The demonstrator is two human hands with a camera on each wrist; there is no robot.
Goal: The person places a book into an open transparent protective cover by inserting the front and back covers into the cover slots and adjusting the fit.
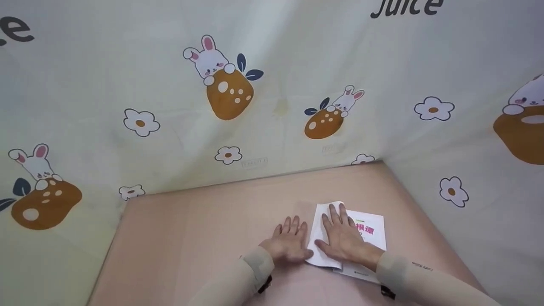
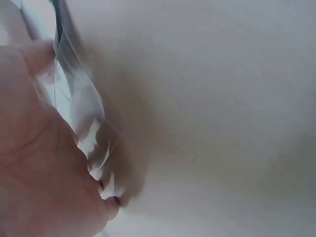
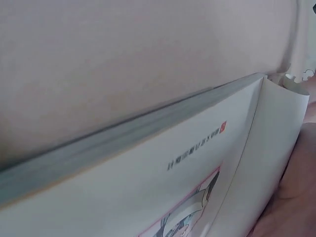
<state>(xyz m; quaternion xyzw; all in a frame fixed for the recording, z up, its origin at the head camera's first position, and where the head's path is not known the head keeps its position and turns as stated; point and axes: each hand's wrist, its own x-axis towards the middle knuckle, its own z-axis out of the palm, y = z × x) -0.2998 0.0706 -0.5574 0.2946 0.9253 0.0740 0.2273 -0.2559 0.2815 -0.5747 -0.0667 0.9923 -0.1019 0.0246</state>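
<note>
A book (image 1: 372,242) with a white cover and pink characters lies on the pinkish table. Over its left part lies a white sheet or flap (image 1: 319,250), where my right hand (image 1: 345,240) rests with fingers spread. To the left, my left hand (image 1: 288,240) has its fingers straight, its thumb at the flap's edge. The left wrist view shows this hand (image 2: 47,153) beside a shiny, see-through edge (image 2: 86,98), blurred. In the right wrist view, the book cover (image 3: 148,173) bears small print and a framed picture, with the white flap (image 3: 266,148) curving up beside the right hand (image 3: 291,192).
The table (image 1: 191,238) has a pinkish covering. A pale cloth (image 1: 276,85) printed with rabbits, orange fruit and flowers hangs behind it and along both sides. The table's right edge runs close to the book.
</note>
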